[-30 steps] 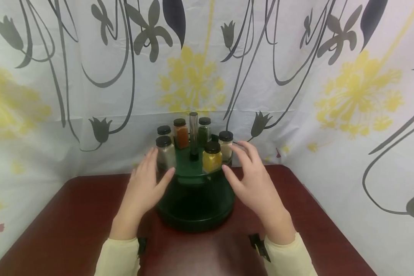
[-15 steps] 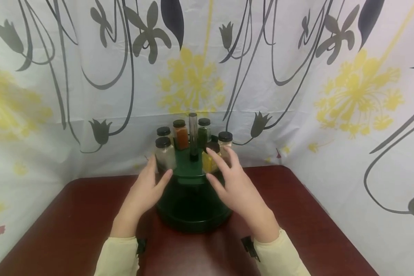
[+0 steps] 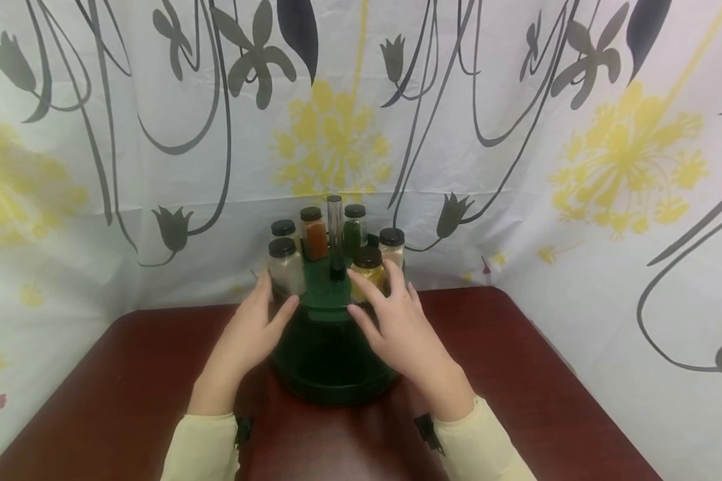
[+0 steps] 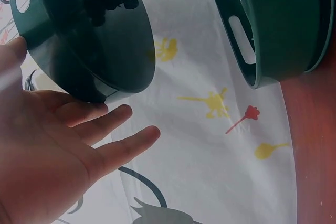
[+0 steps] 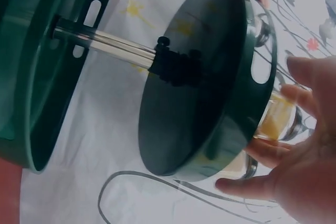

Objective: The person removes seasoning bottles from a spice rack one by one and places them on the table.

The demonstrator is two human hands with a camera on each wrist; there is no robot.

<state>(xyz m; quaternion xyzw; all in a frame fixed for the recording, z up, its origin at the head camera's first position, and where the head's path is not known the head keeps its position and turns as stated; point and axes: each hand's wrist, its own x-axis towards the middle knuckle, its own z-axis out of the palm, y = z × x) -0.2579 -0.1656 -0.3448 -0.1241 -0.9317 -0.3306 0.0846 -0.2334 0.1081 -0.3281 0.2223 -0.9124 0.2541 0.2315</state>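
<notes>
A two-tier green rotating spice rack stands on the table, its upper tier carrying several black-lidded jars. My left hand rests at the upper tier's left side, fingers spread, next to a jar of whitish powder. In the left wrist view, some fingertips touch or nearly touch the tier's rim. At the right front, my right hand reaches around the yellow spice jar with spread fingers. Its index finger crosses in front of that jar; whether it touches the glass I cannot tell. A pale jar sits just behind.
A shiny centre post rises between the jars. Toward the back are an orange-red spice jar, a green one and another pale jar. A flower-patterned cloth hangs around the dark red table.
My right hand has moved left from the rack's right side to in front of the yellow spice jar. The left hand and the jars stay almost where they were.
</notes>
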